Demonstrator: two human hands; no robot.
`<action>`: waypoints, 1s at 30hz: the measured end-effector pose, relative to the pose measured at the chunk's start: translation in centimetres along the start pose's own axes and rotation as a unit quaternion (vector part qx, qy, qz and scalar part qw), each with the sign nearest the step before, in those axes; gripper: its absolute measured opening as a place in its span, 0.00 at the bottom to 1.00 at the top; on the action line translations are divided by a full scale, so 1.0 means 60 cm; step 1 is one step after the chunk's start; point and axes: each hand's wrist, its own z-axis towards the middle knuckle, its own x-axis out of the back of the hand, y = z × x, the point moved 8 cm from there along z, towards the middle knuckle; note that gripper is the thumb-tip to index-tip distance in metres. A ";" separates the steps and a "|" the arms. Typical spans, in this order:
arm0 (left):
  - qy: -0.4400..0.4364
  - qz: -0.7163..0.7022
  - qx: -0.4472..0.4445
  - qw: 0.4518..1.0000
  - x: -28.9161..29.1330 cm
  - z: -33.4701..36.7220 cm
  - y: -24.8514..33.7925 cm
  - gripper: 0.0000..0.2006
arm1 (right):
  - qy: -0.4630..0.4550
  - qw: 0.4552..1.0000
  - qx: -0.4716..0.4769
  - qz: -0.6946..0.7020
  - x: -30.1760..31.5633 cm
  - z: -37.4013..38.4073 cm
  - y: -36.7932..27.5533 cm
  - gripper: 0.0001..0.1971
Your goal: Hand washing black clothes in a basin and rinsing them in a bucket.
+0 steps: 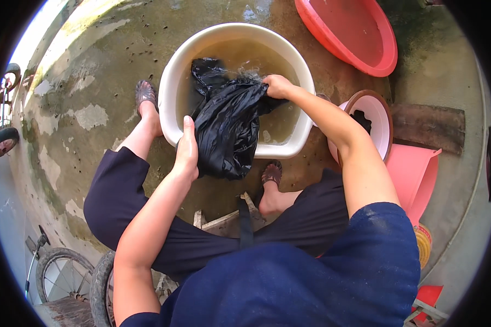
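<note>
A black plastic bag (229, 128), wet and crumpled, hangs over the near rim of a white tub (170, 98) of murky brownish water (286, 60). Its far end lies in the water. My right hand (278, 87) grips a gathered part of the bag above the tub's right side, fingers closed. At the bag's lower left side, my left hand (186, 152) holds it with the thumb pointing up; its other fingers are hidden behind the plastic. Whether anything is inside the bag I cannot tell.
A red basin (384, 60) stands at the far right. Nearer are a pink-white bucket (384, 117) with something dark inside, a wooden board (428, 126) and a pink container (414, 177). My feet flank the tub on wet concrete (101, 65). Bicycle wheels (65, 275) are at the lower left.
</note>
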 end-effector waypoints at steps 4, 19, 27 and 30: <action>0.116 0.033 0.028 0.992 0.078 0.091 -0.074 0.30 | 0.134 0.950 0.282 0.021 0.095 -0.130 -0.182 0.10; 0.038 0.168 -0.108 0.979 0.002 0.109 -0.085 0.19 | 0.267 0.959 -0.092 0.022 -0.002 0.055 -0.065 0.17; 0.097 -0.020 -0.080 0.992 0.073 0.106 -0.103 0.12 | 0.282 0.925 0.196 0.163 -0.040 -0.130 -0.352 0.07; 0.064 0.084 -0.167 0.980 0.045 0.119 -0.081 0.12 | 0.319 0.947 0.032 -0.029 -0.041 -0.006 -0.262 0.09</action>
